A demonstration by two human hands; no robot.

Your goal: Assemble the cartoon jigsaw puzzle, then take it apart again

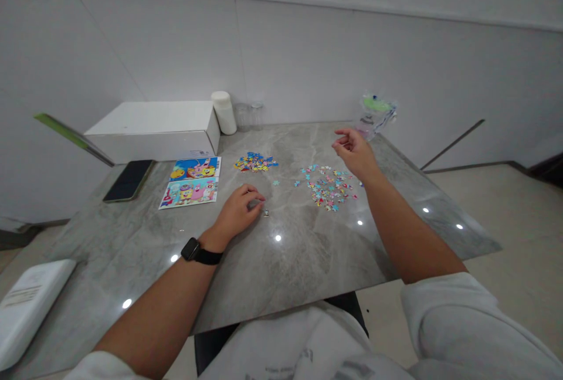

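Observation:
My left hand [241,209], with a black watch [201,251] on its wrist, rests on the grey table with loosely curled fingers. Its thumb and forefinger are apart and nothing shows between them. A single puzzle piece [266,213] lies just beyond the thumb. My right hand [355,151] is above the far side of a loose pile of pastel puzzle pieces [332,187]. Its fingers are bent but apart, and I see nothing held. A denser pile of blue and yellow puzzle pieces [255,162] lies beyond my left hand, with two stray pieces between the piles.
A cartoon picture sheet [191,182] and a phone [129,181] lie at the left. Behind them stand a white box [153,125], a white bottle [224,113] and clear glasses [250,116]. A plastic bag [375,115] sits at the back right. A white case [33,304] is at the near left.

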